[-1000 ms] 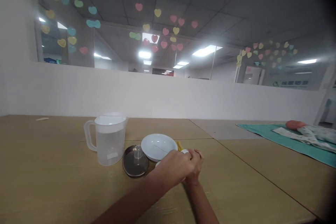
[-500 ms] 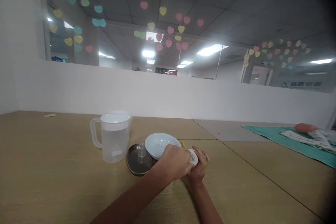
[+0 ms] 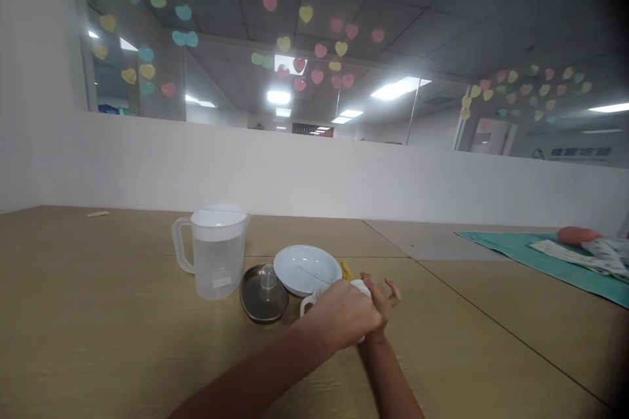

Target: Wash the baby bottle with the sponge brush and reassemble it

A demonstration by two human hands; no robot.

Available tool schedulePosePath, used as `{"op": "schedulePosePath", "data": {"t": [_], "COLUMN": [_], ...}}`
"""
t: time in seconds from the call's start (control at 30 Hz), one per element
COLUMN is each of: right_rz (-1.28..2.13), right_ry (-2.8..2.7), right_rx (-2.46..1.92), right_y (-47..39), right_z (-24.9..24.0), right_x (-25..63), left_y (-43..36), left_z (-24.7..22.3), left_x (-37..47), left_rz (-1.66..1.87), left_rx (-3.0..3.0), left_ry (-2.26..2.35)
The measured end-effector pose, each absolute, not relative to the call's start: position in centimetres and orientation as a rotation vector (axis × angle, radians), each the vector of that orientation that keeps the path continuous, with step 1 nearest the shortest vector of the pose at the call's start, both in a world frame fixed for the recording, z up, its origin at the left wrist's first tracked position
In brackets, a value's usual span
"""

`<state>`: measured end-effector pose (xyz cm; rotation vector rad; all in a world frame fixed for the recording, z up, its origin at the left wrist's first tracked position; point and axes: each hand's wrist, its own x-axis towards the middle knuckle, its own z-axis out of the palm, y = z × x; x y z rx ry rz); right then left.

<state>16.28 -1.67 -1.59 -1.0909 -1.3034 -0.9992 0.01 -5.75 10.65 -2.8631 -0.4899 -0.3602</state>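
My left hand (image 3: 344,315) reaches across with its fingers closed on a white bottle-like thing that has a loop handle (image 3: 307,303). Most of this thing is hidden by my hands, so its exact kind is unclear. My right hand (image 3: 382,301) is wrapped round its other end, where a bit of white (image 3: 361,285) shows; a couple of its fingers stick out. Just behind my hands are a white bowl (image 3: 295,265), with a thin line across it, and a yellow object (image 3: 346,270). A clear dome-shaped cap (image 3: 268,277) stands in a dark metal tray (image 3: 253,304).
Left of the tray stands a translucent pitcher (image 3: 219,258) with a handle. A small flat pale piece (image 3: 98,213) lies at the far left. On the right, a green cloth (image 3: 511,249) carries a reddish object (image 3: 577,235) and patterned fabric (image 3: 565,256). A white wall (image 3: 295,173) bounds the table behind.
My left hand has moved right and rolled over, covering the round white end seen before. The loop handle now shows at its left. My right hand's fingers have spread somewhat.
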Motion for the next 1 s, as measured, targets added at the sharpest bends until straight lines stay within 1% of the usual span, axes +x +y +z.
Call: {"op": "schedulePosePath", "data": {"t": [0.1,0.2,0.27,0.4,0.57,0.73,1.0], "right_rz": [-1.029,-0.936,-0.885,-0.91,-0.913,-0.899,-0.922], "right_ry": [-1.214,-0.976,-0.911,-1.087,-1.273,-1.403,-1.438], "right_rx": [-1.116,-1.239,-1.271,-1.226,-1.109,-1.022,-1.018], "right_y": [-1.9,-2.1,-2.2,-2.2,-2.2,-2.2,-2.3], "right_z": [-0.9,-0.4,-0.3,-0.4,-0.7,-0.7,-0.4], "right_x": [15.7,15.6,15.6,15.1,14.4,14.0,13.5], "left_y": [-4.8,-3.9,-3.2,-1.4,0.4,0.6,0.9], "left_z": [11.7,12.8,13.1,12.5,11.3,11.2,10.6], "left_x": [-0.9,-2.3,-3.1,-3.9,-4.0,-3.8,-3.3], "left_rz": [-0.363,-0.422,-0.445,-0.397,-0.278,-0.304,-0.321], "left_rx": [-2.837,-2.862,-2.909,-3.052,-3.163,-3.159,-3.134], "left_ry": [-0.552,-0.662,-0.744,-0.895,-0.957,-0.957,-0.959]}}
